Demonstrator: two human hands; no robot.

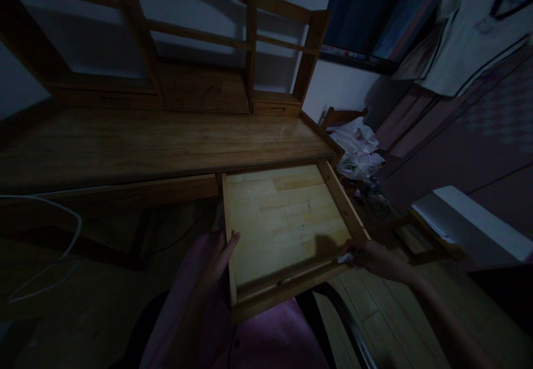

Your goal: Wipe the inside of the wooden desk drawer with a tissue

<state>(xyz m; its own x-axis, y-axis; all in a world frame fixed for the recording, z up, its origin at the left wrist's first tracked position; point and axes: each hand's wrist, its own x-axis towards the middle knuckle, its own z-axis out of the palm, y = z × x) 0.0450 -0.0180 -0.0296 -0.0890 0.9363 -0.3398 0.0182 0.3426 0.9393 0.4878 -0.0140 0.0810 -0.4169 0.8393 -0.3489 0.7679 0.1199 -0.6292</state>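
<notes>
A wooden drawer (287,219) is pulled out from the desk, with a bare bottom that carries a few small marks. My left hand (219,258) grips the drawer's left wall, its thumb over the top edge and the other fingers mostly hidden outside. At the front right corner, my right hand (360,255) pinches a small white wipe (345,258) against the inside of the drawer. Whether the wipe is tissue or cloth cannot be made out in the dim light.
The wooden desk (179,136) carries a shelf unit (250,52) at its back. White plastic bags (356,141) lie on a chair to the right. A white cable (79,225) loops at left. A white box-like object (478,219) stands beyond my right arm.
</notes>
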